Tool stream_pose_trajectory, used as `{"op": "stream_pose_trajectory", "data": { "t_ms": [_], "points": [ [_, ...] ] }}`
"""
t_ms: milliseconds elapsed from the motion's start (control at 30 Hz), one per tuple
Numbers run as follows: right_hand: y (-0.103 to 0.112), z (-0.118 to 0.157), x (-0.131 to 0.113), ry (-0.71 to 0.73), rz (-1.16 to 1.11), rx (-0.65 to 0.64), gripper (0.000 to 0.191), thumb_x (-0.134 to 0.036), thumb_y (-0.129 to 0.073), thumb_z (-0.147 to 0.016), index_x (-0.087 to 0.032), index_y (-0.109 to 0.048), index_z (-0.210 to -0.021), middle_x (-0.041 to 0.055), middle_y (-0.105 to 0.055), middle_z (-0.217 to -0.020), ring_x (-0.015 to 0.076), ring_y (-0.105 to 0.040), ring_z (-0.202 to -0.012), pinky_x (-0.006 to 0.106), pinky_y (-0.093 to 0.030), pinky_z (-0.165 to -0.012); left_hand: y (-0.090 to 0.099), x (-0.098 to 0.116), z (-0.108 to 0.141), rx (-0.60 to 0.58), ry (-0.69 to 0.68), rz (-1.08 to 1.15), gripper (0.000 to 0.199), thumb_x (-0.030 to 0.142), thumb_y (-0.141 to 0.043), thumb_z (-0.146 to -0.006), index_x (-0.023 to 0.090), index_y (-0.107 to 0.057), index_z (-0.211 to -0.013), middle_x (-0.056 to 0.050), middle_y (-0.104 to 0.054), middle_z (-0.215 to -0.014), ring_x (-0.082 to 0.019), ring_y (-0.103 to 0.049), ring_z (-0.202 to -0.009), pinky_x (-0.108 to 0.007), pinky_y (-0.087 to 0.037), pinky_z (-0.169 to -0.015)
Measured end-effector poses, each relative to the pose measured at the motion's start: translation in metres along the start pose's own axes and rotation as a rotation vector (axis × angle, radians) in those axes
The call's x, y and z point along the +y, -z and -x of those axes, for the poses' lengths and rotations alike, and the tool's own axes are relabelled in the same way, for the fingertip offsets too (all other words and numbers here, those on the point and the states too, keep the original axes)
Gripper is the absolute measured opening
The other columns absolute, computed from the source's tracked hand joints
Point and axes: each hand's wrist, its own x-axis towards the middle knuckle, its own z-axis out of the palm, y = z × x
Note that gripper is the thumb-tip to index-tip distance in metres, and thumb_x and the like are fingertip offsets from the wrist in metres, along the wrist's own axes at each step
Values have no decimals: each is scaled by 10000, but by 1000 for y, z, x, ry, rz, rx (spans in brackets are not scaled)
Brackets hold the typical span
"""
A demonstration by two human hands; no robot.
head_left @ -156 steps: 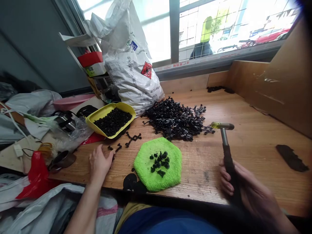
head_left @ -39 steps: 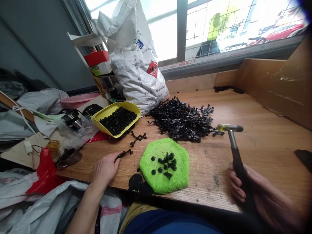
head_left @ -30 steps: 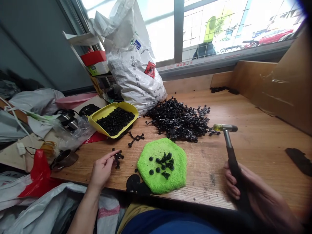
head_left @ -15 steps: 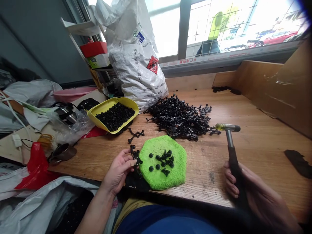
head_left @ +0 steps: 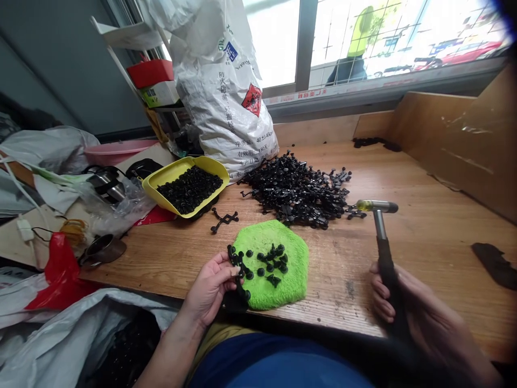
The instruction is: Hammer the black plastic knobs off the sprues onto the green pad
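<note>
My left hand (head_left: 214, 283) pinches a black linked plastic piece (head_left: 239, 264) with round ends, over the left edge of a green fuzzy hexagonal pad (head_left: 288, 293). Several small black round-headed plastic parts (head_left: 272, 258) lie on the pad, some single and some clustered. On the right, my right hand (head_left: 383, 296) is wrapped around the black handle of a small hammer (head_left: 381, 226). The hammer's head has a yellow face and a dark face and is raised over the wooden table. Part of the right palm is hidden behind the handle.
Behind the pad, a large heap of black linked pieces (head_left: 301, 188) lies before a white woven sack (head_left: 222, 97). A yellow scoop tray (head_left: 151, 188) holds small black parts. One loose linked piece (head_left: 225, 220) and a dark mug (head_left: 104, 249) are leftward. Cardboard (head_left: 472, 140) stands at right.
My left hand has moved right with the linked piece, from beside the pad to over its left edge. My right hand with the hammer stays nearly still. The view has shifted slightly.
</note>
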Motion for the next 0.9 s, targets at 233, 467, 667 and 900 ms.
{"op": "stream_pose_trajectory", "data": {
  "t_ms": [233, 467, 667, 900],
  "points": [
    [-6, 1, -1, 61, 328, -13, 231, -461, -483, -822, -239, -530, -862, -22, -450, -593, 110, -349, -414, 225, -270, -382, -2, -1, -3, 33, -22, -30, 288, 174, -644, -655, 157, -491, -899, 22, -580, -648, -67, -531, -458, -124, -353, -374],
    [-43, 3, -8, 394, 1283, -345, 235, -377, -394, -891, -262, -553, -1019, 45, -603, -793, 223, -544, -714, 306, -410, -636, -5, 4, -3, 25, 29, -65, 309, 188, -645, -615, 156, -484, -877, 26, -577, -604, -68, -519, -428, -123, -333, -355],
    [-68, 1, -3, 482, 1645, -552, 188, -268, -268, -930, -229, -428, -839, 16, -529, -668, 185, -496, -557, 282, -319, -533, -5, 5, -4, 19, 15, -67, 263, 178, -633, -620, 161, -480, -834, 44, -566, -601, -42, -476, -396, -114, -329, -352],
    [-67, -1, -1, 506, 1742, -472, 164, -255, -259, -920, -233, -381, -812, 0, -485, -599, 179, -459, -492, 281, -256, -482, 0, 1, -6, 16, 9, -65, 263, 188, -636, -627, 169, -472, -832, 42, -566, -589, -58, -504, -409, -116, -330, -358]
  ]
}}
